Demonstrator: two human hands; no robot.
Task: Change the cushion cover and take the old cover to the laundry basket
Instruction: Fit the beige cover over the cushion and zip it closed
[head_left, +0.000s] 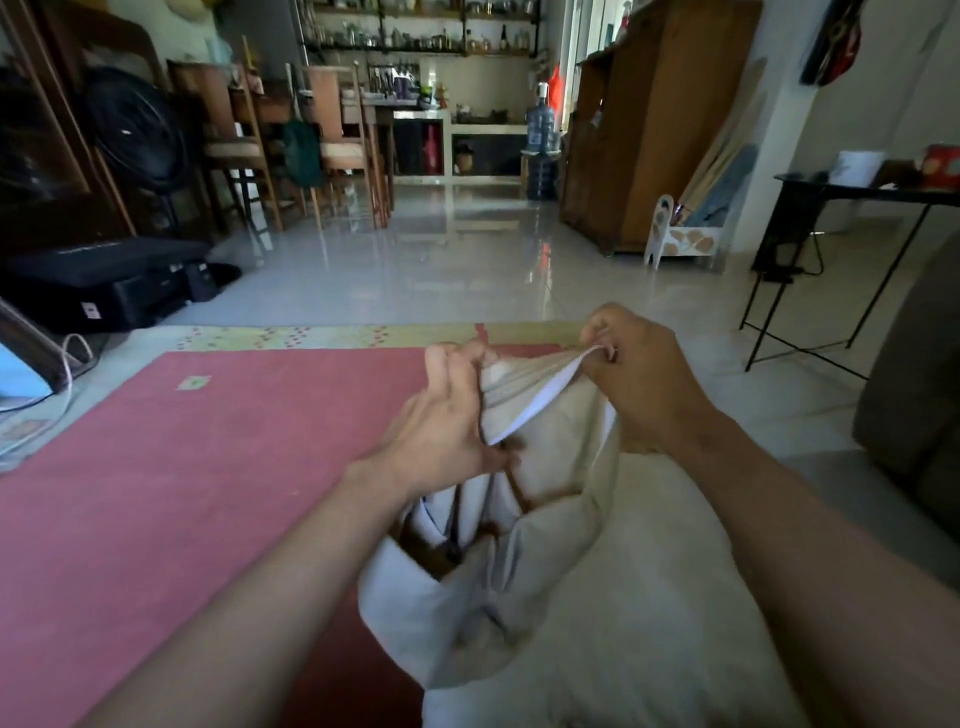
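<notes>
A cream cushion cover (550, 431) is held up in front of me over the red rug, its mouth stretched between my hands, white lining showing at the edge. My left hand (447, 415) grips the left side of the opening. My right hand (639, 374) pinches the upper right edge of the opening. Below them a cream cushion (623, 597) lies across my lap, with bunched white and brown-striped fabric (447, 530) by its left end. No laundry basket is in view.
A red rug (182, 493) covers the floor at left. A black case (104, 280) sits at far left, a black side table (841, 249) and grey sofa (914, 395) at right. Shiny tiled floor (441, 260) leads to chairs, a wooden cabinet (649, 130) and kitchen shelves.
</notes>
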